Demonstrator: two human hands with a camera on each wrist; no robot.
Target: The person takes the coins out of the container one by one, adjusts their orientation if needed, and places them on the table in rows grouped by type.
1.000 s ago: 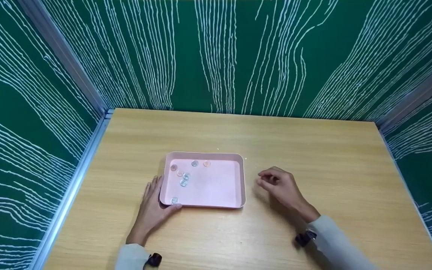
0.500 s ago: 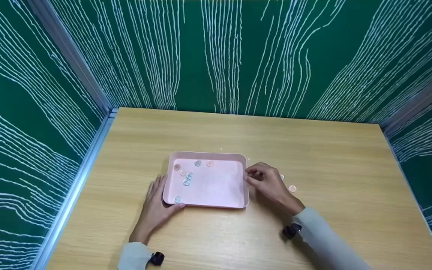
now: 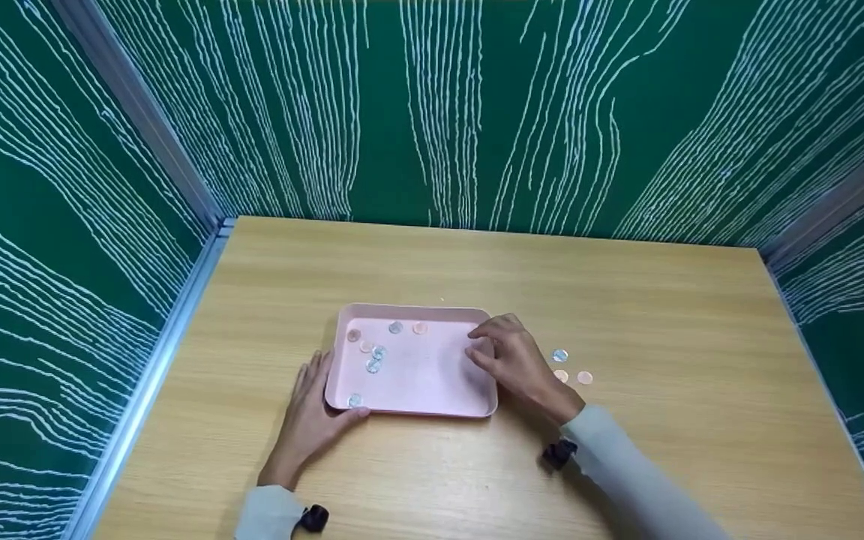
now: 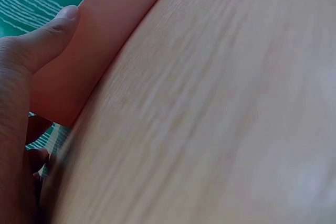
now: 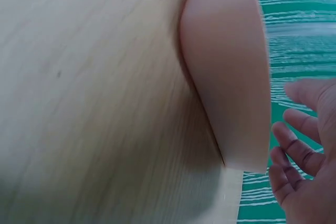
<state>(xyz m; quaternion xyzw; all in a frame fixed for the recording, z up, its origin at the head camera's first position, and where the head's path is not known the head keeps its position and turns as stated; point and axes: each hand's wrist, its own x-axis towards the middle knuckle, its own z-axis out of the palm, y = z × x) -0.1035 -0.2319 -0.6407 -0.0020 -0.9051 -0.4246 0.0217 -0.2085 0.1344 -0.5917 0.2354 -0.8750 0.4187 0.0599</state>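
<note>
A shallow pink tray (image 3: 432, 384) lies on the wooden table with several coins in its left half. One copper-coloured coin (image 3: 420, 328) and one silvery coin (image 3: 396, 328) lie near its back wall. At the tray's front left corner my left hand (image 3: 310, 420) grips it, the thumb (image 4: 58, 27) along the front wall and the fingers at the left side. Over the tray's right part hovers my right hand (image 3: 514, 364), thumb and forefinger apart. In the right wrist view its fingers (image 5: 294, 142) are loosely spread beyond the tray wall, and I see nothing held between them.
On the table to the right of the tray lie a silvery coin (image 3: 560, 355) and two copper-coloured coins, one (image 3: 585, 377) farther right. Green walls (image 3: 372, 112) with white lines enclose the table (image 3: 627, 300) at the back and sides.
My right hand has moved left from the table to above the tray's right side, and its thumb and forefinger have parted. The coins beside the tray have come into sight. The left hand stays put.
</note>
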